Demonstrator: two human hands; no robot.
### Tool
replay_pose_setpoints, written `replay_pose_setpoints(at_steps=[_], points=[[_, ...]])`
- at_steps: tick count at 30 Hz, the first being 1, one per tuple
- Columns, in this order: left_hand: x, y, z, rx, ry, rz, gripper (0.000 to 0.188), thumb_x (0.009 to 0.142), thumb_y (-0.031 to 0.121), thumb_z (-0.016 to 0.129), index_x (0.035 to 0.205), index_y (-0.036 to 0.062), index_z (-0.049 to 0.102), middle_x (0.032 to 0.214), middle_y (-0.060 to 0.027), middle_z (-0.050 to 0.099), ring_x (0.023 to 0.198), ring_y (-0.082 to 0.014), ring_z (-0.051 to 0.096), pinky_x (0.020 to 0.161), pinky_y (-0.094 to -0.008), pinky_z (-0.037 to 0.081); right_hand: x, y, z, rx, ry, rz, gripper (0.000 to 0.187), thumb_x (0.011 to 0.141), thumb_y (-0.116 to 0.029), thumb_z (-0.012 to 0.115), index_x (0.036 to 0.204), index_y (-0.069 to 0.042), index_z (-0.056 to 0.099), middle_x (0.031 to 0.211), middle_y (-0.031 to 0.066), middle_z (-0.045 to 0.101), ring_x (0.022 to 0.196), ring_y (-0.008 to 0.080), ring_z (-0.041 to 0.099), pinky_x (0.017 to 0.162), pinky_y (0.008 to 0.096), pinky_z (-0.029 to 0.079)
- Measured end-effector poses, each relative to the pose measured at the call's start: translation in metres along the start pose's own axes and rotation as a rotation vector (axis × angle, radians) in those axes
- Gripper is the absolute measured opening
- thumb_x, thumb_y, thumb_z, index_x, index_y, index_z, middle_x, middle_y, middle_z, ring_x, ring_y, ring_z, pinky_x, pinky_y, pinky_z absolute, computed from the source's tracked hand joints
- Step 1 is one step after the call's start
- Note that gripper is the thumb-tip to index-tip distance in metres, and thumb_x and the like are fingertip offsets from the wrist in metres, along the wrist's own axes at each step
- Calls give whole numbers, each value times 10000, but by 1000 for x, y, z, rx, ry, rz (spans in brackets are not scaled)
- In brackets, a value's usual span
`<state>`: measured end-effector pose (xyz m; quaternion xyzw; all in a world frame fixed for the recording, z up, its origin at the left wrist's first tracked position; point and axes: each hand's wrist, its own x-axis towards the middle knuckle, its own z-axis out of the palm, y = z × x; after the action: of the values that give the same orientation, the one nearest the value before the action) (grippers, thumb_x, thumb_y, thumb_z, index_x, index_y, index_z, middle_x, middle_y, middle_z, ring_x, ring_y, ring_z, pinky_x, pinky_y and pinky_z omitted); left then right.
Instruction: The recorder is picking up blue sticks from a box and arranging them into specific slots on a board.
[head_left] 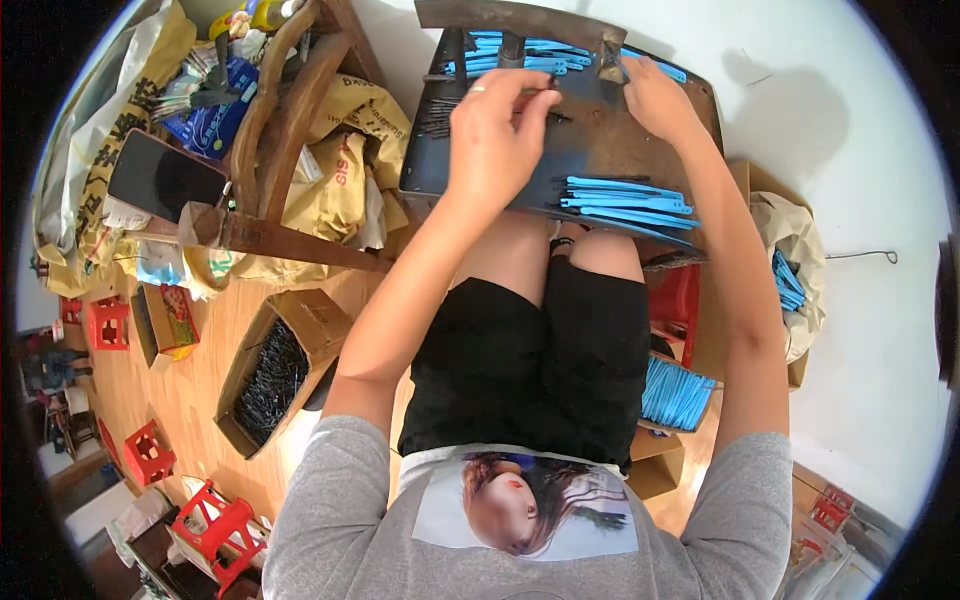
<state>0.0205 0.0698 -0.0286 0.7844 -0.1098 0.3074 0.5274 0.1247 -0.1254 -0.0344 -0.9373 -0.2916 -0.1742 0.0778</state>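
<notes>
My left hand (497, 135) is raised over the left part of a dark worktable (620, 140), thumb and forefinger closed on a small dark piece whose kind I cannot make out. At the far right of the table, my right hand (658, 100) has its fingers closed at a slim blue plastic handle (670, 72), beside a worn metal fixture (611, 60). Several thin black pieces (437, 118) lie left of my left hand. Blue handles (520, 50) lie at the far edge, and a pile of blue handles with black ends (630, 203) rests at the near edge.
A dark bar (520, 14) spans the table's far side. Left stands a wooden frame (265, 120) with a phone (165, 175) and yellow sacks (350, 130). On the floor are a carton of black pieces (270, 385) and a box of blue handles (676, 393). A paper-lined carton (790, 270) stands right.
</notes>
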Motion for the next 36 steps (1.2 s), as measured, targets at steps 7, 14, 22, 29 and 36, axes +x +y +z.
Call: replay_pose_setpoints(at_steps=[7, 14, 22, 29, 36], points=[[-2, -16, 9, -80, -21, -57, 117, 788, 8, 583, 896, -34, 599, 799, -100, 654, 745, -140, 645, 635, -224, 492, -32, -52, -27, 482, 226, -10, 240, 847, -162, 520, 1038, -29, 578, 807, 153, 589, 774, 283, 573, 706, 344, 444], [4, -1, 7, -68, -11, -131, 103, 726, 15, 632, 823, -14, 609, 756, -127, 630, 649, -215, 640, 571, -269, 493, -36, -81, -43, 665, 180, 235, 212, 809, -156, 601, 984, -37, 620, 774, 127, 592, 673, 181, 564, 622, 261, 435], [2, -13, 9, -101, -22, -118, 121, 788, 19, 594, 893, -39, 611, 765, -83, 661, 716, -107, 640, 623, -205, 489, -32, -80, -21, 883, 347, 136, 228, 797, -145, 631, 977, -5, 628, 871, 114, 643, 744, 125, 580, 684, 233, 450], [3, -14, 8, -76, -28, -66, 113, 789, 22, 596, 886, -32, 619, 772, -84, 664, 732, -106, 642, 640, -198, 493, -29, -76, -17, 915, 351, 90, 233, 826, -126, 609, 1025, -6, 617, 668, -66, 502, 587, 11, 376, 509, 160, 306], [7, -19, 9, -48, -21, -25, 112, 789, 21, 595, 885, -28, 622, 773, -83, 665, 729, -101, 640, 631, -197, 493, -25, -77, -21, 843, 348, 131, 234, 796, -166, 632, 973, -13, 635, 866, 128, 651, 751, 133, 604, 675, 247, 460]])
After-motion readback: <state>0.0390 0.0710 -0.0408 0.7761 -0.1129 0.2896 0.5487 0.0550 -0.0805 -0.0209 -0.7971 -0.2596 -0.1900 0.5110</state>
